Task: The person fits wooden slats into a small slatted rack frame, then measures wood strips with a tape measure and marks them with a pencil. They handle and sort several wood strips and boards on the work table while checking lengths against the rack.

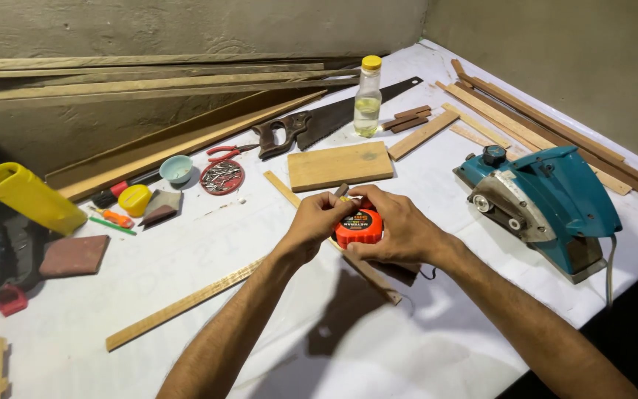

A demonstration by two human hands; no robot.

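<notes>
Worktop (pixel 422 347): one, covered in white sheeting, standing in a corner of bare grey walls, lit from above.

Hands: two. Left hand (pixel 317 222) and right hand (pixel 402 230) meet near the middle of the worktop; together they hold one orange tape measure (pixel 359 225). The right fingers are curled around its case, and the left fingers are pinched narrow at its upper edge. The case carries a round dark label on its face.

Wooden strips: one long strip (pixel 186 301) running toward the near left edge, one strip (pixel 378 281) passing under the hands, and a bundle of several along the right edge (pixel 555 140). More long laths lie against the far wall.

Flat board (pixel 340 165): one, just beyond the hands.

Hand saw (pixel 326 122): one, toward the far edge.

Clear bottle (pixel 368 97): one, yellow cap, upright beside the saw blade.

Electric planer (pixel 548 199): one, teal, near the right edge.

Red-handled pliers (pixel 224 152): one pair. Round red tray of nails (pixel 222 177): one. Small blue bowl (pixel 176 168): one.

Yellow container (pixel 29 196): one, tilted, at the left edge.
</notes>
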